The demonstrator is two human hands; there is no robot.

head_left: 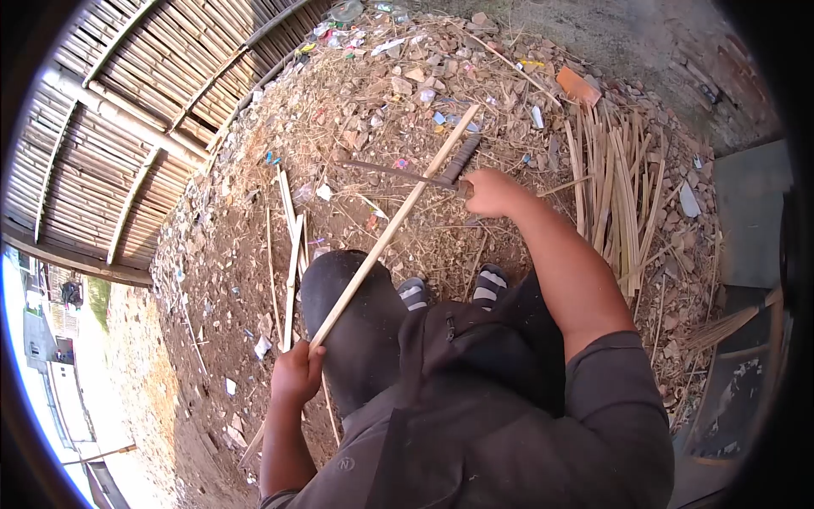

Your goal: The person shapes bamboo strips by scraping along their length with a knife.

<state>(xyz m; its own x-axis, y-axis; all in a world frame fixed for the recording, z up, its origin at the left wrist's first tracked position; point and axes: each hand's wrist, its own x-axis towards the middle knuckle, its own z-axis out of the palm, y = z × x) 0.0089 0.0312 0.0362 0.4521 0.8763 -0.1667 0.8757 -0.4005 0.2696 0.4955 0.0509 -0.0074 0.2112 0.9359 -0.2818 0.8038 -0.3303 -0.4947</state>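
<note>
A long pale wooden or bamboo strip point(394, 225) runs diagonally across my knee. Its lower end is in my left hand point(297, 373), whose fingers are wrapped round it. My right hand point(487, 193) is closed on a dark metal tool at the near end of its body. That tool has a long thin blade point(386, 171) reaching left beneath or against the strip, and a dark ribbed part point(463, 158) pointing up and away from my hand. How the blade meets the strip is hard to tell.
Split strips point(615, 191) lie piled at the right, and a few more point(292, 254) lie left of my knee. An orange brick piece point(578, 86) is at the upper right. Rubble and scraps cover the ground. A bamboo fence point(127, 127) stands at the left.
</note>
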